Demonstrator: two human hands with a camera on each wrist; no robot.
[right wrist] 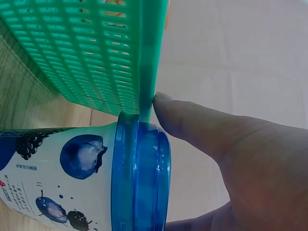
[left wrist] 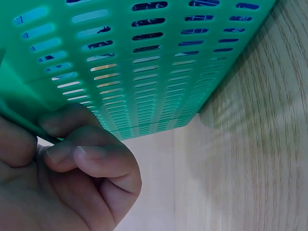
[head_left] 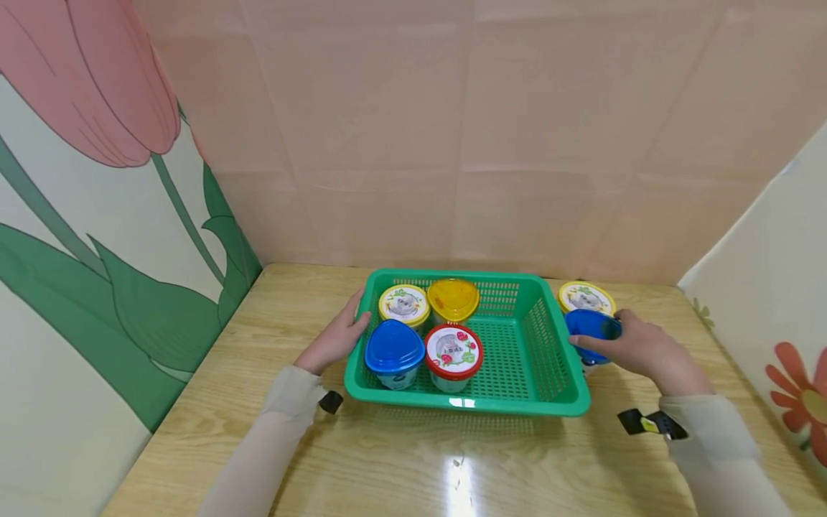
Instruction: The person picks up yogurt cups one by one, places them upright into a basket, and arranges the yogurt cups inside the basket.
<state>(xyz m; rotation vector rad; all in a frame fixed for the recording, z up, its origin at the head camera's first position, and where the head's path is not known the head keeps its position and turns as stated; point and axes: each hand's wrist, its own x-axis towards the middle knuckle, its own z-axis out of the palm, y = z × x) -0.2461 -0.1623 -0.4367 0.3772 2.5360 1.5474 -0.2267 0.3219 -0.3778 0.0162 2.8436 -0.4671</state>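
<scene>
A green plastic basket (head_left: 517, 409) sits on the table with its left rim in my left hand (head_left: 336, 339). In the left wrist view the fingers (left wrist: 103, 159) curl at that rim. Just outside the basket's right end, my right hand (head_left: 646, 352) spans the lid of a blue-lidded cup (right wrist: 86, 178) printed with blueberries. Its thumb (right wrist: 197, 118) reaches over the lid's edge close to the basket rim; most other fingers are hidden. Inside the basket's left half stand another blue-lidded cup (head_left: 395, 352), a red-lidded cup (head_left: 454, 353), a yellow-lidded cup (head_left: 454, 298) and a white-topped, yellow-rimmed cup (head_left: 404, 304).
Behind the right hand's cup, another white-topped, yellow-rimmed cup (head_left: 586, 296) stands outside the basket. The wood-grain table (head_left: 375, 467) backs onto a pinkish cloth wall (head_left: 413, 143). Flower-printed panels (head_left: 77, 215) stand at both sides.
</scene>
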